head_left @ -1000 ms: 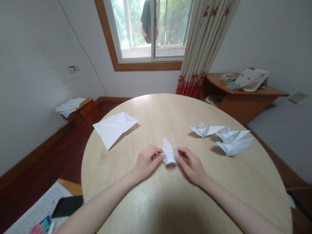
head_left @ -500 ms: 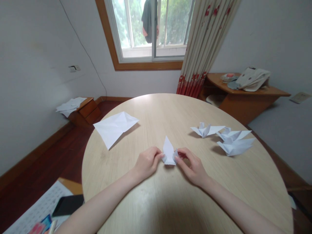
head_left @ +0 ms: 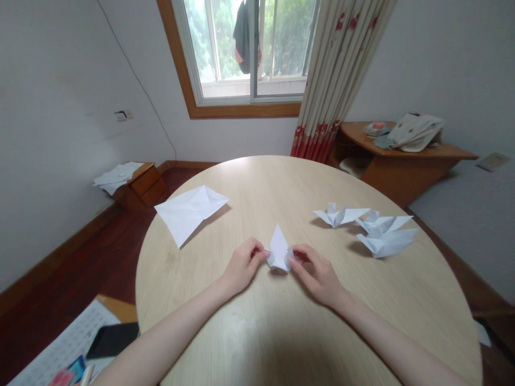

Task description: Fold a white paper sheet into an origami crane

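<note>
A partly folded piece of white origami paper (head_left: 278,245) stands over the middle of the round table, its pointed tip toward the window. My left hand (head_left: 244,264) pinches its left flap between thumb and fingers. On the other side, my right hand (head_left: 316,272) grips the right flap the same way, the thumb in front. Both side flaps are bent up, and the bottom edge between them looks bowed. Fingertips hide the outer ends of the flaps.
Several folded paper birds, among them one paper crane (head_left: 336,215), sit at the right of the table (head_left: 257,182). A creased white sheet (head_left: 193,209) lies at the left. Beyond the table's lower left edge are a black phone (head_left: 112,340) and a printed sheet (head_left: 64,343).
The paper's tip has shifted slightly to the right and its bottom edge has bent. My left hand has risen a little; both hands keep their pinch on the flaps.
</note>
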`<action>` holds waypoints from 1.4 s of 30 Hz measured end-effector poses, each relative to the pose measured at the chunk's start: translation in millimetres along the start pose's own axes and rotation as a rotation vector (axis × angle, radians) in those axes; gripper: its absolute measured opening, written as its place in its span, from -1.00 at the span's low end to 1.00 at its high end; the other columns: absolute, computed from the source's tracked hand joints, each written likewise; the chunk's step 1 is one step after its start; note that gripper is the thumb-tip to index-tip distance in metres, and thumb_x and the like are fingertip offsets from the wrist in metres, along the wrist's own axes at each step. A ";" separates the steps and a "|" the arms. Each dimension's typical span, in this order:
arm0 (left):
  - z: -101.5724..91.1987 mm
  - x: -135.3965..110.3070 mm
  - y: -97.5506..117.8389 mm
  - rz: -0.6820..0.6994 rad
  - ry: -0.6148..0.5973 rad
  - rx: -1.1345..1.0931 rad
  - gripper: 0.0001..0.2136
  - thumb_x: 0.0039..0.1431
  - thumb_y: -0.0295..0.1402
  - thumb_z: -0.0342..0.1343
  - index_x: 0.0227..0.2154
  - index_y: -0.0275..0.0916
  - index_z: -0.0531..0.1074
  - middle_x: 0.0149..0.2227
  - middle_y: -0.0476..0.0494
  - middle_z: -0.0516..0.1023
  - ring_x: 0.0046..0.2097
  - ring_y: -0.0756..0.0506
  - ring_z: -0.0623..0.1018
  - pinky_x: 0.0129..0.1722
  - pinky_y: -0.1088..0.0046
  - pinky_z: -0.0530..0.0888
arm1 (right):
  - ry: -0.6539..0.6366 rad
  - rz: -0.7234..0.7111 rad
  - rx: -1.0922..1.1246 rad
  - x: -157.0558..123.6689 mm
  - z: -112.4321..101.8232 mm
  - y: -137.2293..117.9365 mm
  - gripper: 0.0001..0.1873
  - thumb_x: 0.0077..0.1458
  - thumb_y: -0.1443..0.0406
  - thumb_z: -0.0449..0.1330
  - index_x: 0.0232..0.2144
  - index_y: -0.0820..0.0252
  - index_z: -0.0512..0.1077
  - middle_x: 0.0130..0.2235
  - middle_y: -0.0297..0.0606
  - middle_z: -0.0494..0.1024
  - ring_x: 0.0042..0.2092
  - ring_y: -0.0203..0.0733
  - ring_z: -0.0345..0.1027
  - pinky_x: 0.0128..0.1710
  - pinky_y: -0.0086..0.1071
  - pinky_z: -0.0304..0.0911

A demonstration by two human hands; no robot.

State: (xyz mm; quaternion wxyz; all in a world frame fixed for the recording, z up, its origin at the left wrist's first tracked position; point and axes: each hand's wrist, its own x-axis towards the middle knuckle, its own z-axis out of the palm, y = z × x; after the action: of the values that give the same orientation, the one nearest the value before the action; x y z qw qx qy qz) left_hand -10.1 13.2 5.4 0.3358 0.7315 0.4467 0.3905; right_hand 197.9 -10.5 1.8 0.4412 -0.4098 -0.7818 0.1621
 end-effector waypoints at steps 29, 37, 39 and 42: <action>-0.1 -8.6 8.5 0.612 0.006 0.262 -0.84 0.32 -0.32 -0.01 -0.24 -0.26 0.43 -0.32 -0.13 0.48 -0.29 -0.04 0.47 -0.31 0.47 0.43 | 0.053 0.187 0.146 7.3 -17.5 2.9 -0.77 0.20 0.25 0.08 -0.08 0.10 0.33 -0.36 -0.33 0.49 -0.39 -0.26 0.39 -0.37 -0.41 0.32; -1.4 -12.2 18.1 0.772 0.031 0.306 -0.81 0.16 -0.47 0.02 -0.20 -0.22 0.46 -0.31 -0.12 0.48 -0.36 -0.02 0.43 -0.38 0.46 0.40 | 0.293 0.308 0.149 6.2 -12.9 5.9 -0.81 0.14 0.20 0.15 -0.19 0.11 0.39 -0.40 -0.34 0.42 -0.43 -0.27 0.33 -0.44 -0.41 0.28; -0.4 -12.3 16.3 0.820 0.029 0.317 -0.87 0.20 -0.44 0.02 -0.28 -0.22 0.47 -0.37 -0.09 0.48 -0.40 -0.01 0.42 -0.41 0.46 0.36 | 0.316 0.397 0.256 9.2 -12.9 7.6 -0.79 0.10 0.17 0.18 -0.22 0.11 0.39 -0.44 -0.37 0.39 -0.50 -0.30 0.29 -0.56 -0.44 0.21; -2.0 -10.9 12.6 0.839 0.047 0.385 -0.87 0.24 -0.42 0.02 -0.35 -0.23 0.47 -0.43 -0.06 0.47 -0.44 0.01 0.39 -0.45 0.47 0.29 | 0.342 0.552 0.478 14.6 -14.7 10.4 -0.73 0.02 0.14 0.23 -0.25 0.13 0.36 -0.56 -0.46 0.35 -0.65 -0.36 0.15 -0.70 -0.47 0.04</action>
State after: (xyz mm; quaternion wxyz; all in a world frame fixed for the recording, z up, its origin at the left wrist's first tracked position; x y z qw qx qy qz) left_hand -10.1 -1.2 14.0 -0.0032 0.8891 0.1841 0.4190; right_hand 211.1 5.7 11.8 0.5874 -0.5114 -0.4980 0.3813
